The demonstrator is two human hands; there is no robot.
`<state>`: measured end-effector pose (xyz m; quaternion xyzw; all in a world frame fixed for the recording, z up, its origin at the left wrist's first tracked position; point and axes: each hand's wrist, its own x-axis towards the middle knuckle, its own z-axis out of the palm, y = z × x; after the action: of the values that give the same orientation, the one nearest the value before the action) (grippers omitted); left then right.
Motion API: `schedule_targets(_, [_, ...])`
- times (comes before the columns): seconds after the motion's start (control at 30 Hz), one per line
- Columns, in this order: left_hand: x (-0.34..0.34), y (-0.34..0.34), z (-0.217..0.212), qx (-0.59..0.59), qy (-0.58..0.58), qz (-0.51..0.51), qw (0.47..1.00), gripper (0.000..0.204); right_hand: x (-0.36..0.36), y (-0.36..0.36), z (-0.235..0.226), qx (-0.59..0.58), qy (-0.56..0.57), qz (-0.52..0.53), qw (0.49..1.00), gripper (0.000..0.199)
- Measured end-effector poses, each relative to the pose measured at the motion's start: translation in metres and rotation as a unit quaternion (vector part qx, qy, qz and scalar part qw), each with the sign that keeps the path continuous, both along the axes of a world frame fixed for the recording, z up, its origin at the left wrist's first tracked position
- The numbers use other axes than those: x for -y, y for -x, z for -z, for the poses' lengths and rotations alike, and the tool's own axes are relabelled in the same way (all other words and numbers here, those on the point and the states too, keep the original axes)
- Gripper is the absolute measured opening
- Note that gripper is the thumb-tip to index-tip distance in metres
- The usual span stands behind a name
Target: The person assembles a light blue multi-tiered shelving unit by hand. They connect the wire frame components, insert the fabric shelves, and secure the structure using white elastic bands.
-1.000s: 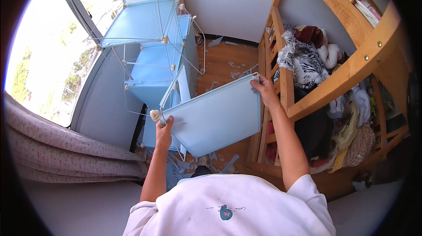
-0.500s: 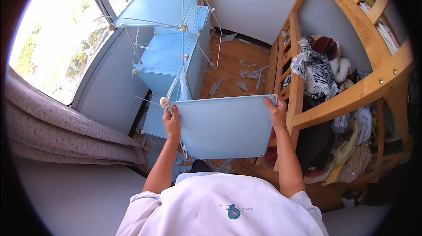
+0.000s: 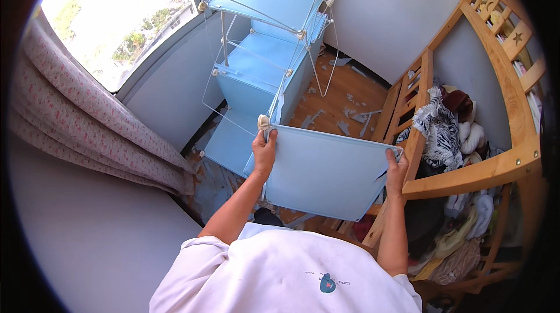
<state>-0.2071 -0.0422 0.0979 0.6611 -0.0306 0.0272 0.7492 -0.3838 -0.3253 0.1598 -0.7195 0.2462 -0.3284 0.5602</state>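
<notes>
Strong daylight from the window (image 3: 122, 12) at upper left — glass blown out white, fisheye-bent edges, black rounded corners

1. Bright window (image 3: 111, 33), beyond and left of the left grip (image 3: 264, 154).
2. Flowered curtain (image 3: 96, 109), left of that grip.
3. Wooden bed frame (image 3: 475, 173) right of the right grip (image 3: 397, 174), fabrics (image 3: 437, 135) heaped inside.
4. Pale wall (image 3: 385, 15) beyond both grips.
5. Brown floor (image 3: 335, 103) beyond them, scrap-strewn.

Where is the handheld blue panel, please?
In the head view, the blue panel is just right of centre, held between the left hand and the right hand.
</notes>
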Motion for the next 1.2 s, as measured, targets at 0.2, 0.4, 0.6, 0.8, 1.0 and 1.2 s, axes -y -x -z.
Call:
schedule_targets(0.2, [-0.019, -0.004, 0.011, -0.002, -0.015, -0.015, 1.000, 0.027, 0.007, -0.011, 0.018, 0.053, -0.198, -0.111, 0.972, 0.027])
schedule_targets(0.4, [-0.035, -0.012, 0.015, 0.029, -0.027, -0.011, 0.999, 0.023, 0.000, -0.007, 0.026, 0.073, -0.301, -0.144, 0.940, 0.019])
schedule_targets(0.6, [-0.048, -0.016, 0.023, 0.040, -0.212, -0.027, 0.976, 0.028, -0.011, -0.017, 0.003, 0.105, -0.194, -0.149, 0.964, 0.016])
schedule_targets(0.8, [-0.057, -0.023, 0.016, 0.097, -0.337, -0.051, 0.935, 0.018, -0.027, -0.015, -0.041, 0.068, -0.095, -0.146, 0.982, 0.017])
schedule_targets(1.0, [-0.055, -0.030, -0.002, 0.094, -0.386, -0.037, 0.917, 0.023, -0.029, -0.013, -0.058, 0.069, -0.066, -0.090, 0.991, 0.017])
schedule_targets(1.2, [-0.071, -0.053, 0.008, -0.082, -0.275, 0.147, 0.947, 0.041, -0.026, -0.017, -0.071, 0.051, -0.053, -0.116, 0.991, 0.024])
